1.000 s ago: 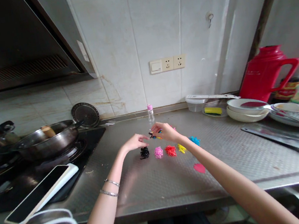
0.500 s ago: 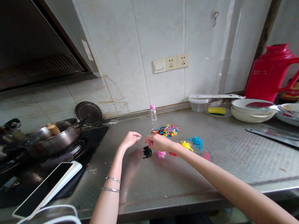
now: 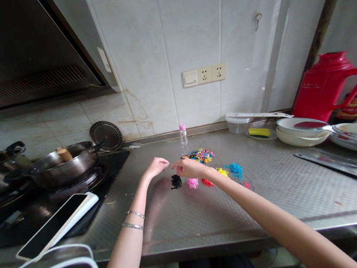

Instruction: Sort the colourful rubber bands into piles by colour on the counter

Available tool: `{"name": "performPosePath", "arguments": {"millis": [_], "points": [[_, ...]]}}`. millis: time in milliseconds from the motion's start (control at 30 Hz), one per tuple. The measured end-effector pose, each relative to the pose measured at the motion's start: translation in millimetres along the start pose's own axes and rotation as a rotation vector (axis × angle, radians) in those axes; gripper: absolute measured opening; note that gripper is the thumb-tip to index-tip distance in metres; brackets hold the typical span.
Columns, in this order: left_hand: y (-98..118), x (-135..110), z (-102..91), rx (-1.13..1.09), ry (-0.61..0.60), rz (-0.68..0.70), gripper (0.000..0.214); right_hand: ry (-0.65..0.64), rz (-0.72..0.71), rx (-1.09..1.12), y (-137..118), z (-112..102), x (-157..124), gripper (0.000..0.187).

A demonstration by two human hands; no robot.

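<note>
My left hand [image 3: 157, 167] is over the counter, left of the mixed pile, with fingers bent together. Facing it, fingertips almost meeting, my right hand [image 3: 188, 168] has its fingers pinched. Whatever either hand holds is too small to make out. Behind the right hand lies a mixed pile of colourful small rubber bands [image 3: 203, 155]. In front are single-colour heaps: black bands [image 3: 176, 182], pink bands [image 3: 193, 183], red bands [image 3: 207, 182], yellow bands [image 3: 222, 172], partly covered by my right wrist, and blue bands [image 3: 236, 170].
A small pink-capped bottle [image 3: 183, 135] stands near the wall. On the left are a pan [image 3: 64, 166] on the stove and a phone [image 3: 53, 226] on a white stand. To the right lie a knife [image 3: 338, 168], bowls [image 3: 299, 134], a yellow sponge [image 3: 259, 132] and a red thermos [image 3: 325, 85].
My right hand has shifted slightly up and back, uncovering more of the red and pink heaps. The left hand has barely moved.
</note>
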State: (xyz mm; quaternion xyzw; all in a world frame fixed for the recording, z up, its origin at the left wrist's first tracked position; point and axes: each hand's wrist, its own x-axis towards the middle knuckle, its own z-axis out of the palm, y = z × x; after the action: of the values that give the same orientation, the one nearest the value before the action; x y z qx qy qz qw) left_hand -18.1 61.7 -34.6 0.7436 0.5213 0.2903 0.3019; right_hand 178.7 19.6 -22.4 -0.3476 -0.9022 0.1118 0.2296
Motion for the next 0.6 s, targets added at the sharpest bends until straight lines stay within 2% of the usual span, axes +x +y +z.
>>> {"name": "performPosePath", "arguments": {"millis": [200, 333, 500, 600], "points": [[-2.9, 0.2, 0.9, 0.006, 0.0, 0.018, 0.028, 0.024, -0.01, 0.068, 5.8, -0.2, -1.9, 0.038], [-4.1, 0.4, 2.1, 0.002, 0.001, 0.023, 0.026, 0.062, 0.013, 0.134, 17.6, -8.0, -8.2, 0.038], [-6.4, 1.8, 5.2, -0.012, 0.006, 0.005, 0.025, 0.199, 0.102, 0.142, 49.9, -29.5, -25.8, 0.027], [-7.2, 2.4, 7.8, -0.014, -0.006, 0.012, 0.024, 0.341, 0.205, 0.088, 77.3, -45.5, -44.7, 0.024]]}}
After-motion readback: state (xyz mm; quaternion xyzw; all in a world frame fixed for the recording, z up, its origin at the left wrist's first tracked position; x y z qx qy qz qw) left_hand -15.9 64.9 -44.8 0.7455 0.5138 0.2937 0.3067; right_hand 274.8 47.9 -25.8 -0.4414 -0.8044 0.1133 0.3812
